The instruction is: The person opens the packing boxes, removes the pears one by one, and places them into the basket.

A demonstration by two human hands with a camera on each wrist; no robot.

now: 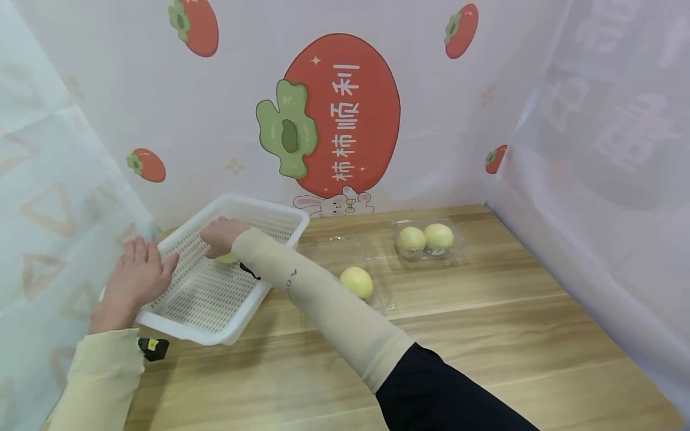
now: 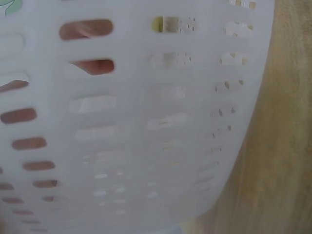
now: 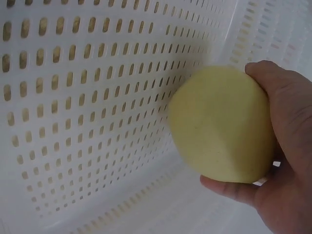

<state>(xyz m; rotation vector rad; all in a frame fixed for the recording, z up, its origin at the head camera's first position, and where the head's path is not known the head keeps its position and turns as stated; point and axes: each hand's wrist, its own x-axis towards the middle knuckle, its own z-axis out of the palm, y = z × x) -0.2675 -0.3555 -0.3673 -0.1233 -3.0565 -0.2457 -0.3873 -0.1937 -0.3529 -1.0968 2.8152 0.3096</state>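
Note:
A white perforated plastic basket [image 1: 237, 328] stands at the left of the table, tilted up on its far side. Inside it, my right hand [image 1: 222, 234] grips a round pale yellow fruit [image 3: 219, 124], thumb on one side and fingers on the other. The fruit is close to the basket's slotted wall in the right wrist view. My left hand [image 1: 141, 272] lies at the basket's left rim with its fingers straight. Only the basket's outer wall [image 2: 131, 112] fills the left wrist view, with skin showing through some slots.
An opened clear plastic clamshell [image 1: 385, 293] with one yellow fruit [image 1: 356, 283] lies mid-table, partly behind my right forearm. Farther right, another clear box [image 1: 458, 242] holds two such fruits [image 1: 426, 238]. Something yellowish [image 1: 166, 233] shows behind the basket. Printed sheets [image 1: 442, 120] enclose the table.

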